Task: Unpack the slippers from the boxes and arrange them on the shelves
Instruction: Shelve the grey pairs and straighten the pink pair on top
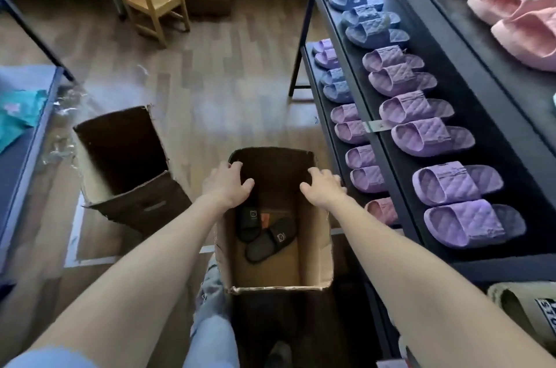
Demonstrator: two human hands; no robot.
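- Two hands reach over the open box (319, 250), fingers spread and loose, gripping nothing.
- The left hand (228, 187) rests at the left wall of the box, the right hand (323, 188) at the right wall.
- Two black slippers (264, 232) lie on the box bottom, one crossing the other.
- Just beside, on the right, the shelves (400, 157) carry purple, blue and pink slippers in rows.
- A second box (126, 163) stands empty at the left.
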